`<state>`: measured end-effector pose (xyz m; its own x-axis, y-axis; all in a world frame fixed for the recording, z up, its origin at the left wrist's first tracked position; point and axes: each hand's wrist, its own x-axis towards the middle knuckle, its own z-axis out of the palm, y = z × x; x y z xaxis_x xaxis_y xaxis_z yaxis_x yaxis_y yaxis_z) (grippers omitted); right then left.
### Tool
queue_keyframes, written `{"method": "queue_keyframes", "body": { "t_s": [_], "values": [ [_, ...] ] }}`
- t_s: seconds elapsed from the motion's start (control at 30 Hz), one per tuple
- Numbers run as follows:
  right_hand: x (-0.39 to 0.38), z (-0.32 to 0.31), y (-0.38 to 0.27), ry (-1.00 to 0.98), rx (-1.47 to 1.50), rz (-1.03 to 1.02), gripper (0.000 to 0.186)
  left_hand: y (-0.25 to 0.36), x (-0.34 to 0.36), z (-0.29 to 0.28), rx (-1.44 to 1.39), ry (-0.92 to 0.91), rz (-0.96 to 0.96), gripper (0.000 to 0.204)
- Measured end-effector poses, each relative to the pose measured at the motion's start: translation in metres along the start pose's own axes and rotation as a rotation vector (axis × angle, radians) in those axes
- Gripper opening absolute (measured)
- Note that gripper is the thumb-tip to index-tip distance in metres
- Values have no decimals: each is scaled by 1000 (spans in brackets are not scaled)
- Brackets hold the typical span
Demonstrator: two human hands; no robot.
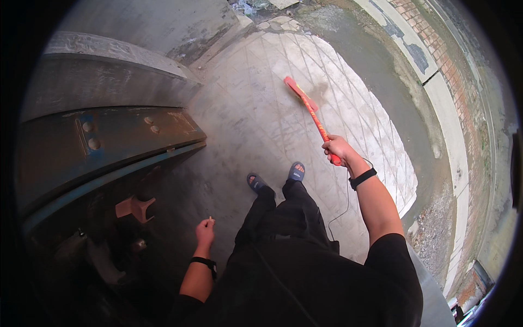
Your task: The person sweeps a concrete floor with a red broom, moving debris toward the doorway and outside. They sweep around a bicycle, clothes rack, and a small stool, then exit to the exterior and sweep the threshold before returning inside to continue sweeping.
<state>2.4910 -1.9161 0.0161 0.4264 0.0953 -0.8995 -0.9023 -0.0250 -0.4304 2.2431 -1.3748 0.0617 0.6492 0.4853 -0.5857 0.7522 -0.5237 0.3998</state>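
right hand [339,149]: fingers wrapped round the near end of the red broom [310,111] | broom axis: runs up and left from the hand, head resting on the paved floor [261,109] | left hand [205,231]: well apart (pinching something small, can't tell what), beside the metal gate [109,141]

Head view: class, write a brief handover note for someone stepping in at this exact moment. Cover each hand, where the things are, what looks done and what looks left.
Right hand: closed around the end of the red broom handle, arm stretched forward; the broom head rests on the tiled pavement.
Left hand: low at the side, pinching a small thin light-coloured stick; what it is cannot be told.
Surroundings: the feet in blue sandals stand on the pavement; a dark metal gate stands at the left.
Done: cannot tell how much is swept.
Left: a brownish patch lies beside the broom head.
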Motion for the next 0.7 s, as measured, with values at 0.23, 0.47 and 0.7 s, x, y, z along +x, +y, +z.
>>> {"method": "queue_keyframes", "body": {
  "t_s": [0.23, 0.47, 0.7],
  "values": [
    [-32, -6, -13, -255, 215, 197, 46, -7, -24, 16, -14, 9, -64, 25],
    [21, -3, -44, -113, 154, 183, 15, 8, 19, 18, 20, -80, -46, 29],
    [24, 13, -35, -3, 341, 2, 18, 73, 91, 3, 67, -133, 112, 30]
  ]
}}
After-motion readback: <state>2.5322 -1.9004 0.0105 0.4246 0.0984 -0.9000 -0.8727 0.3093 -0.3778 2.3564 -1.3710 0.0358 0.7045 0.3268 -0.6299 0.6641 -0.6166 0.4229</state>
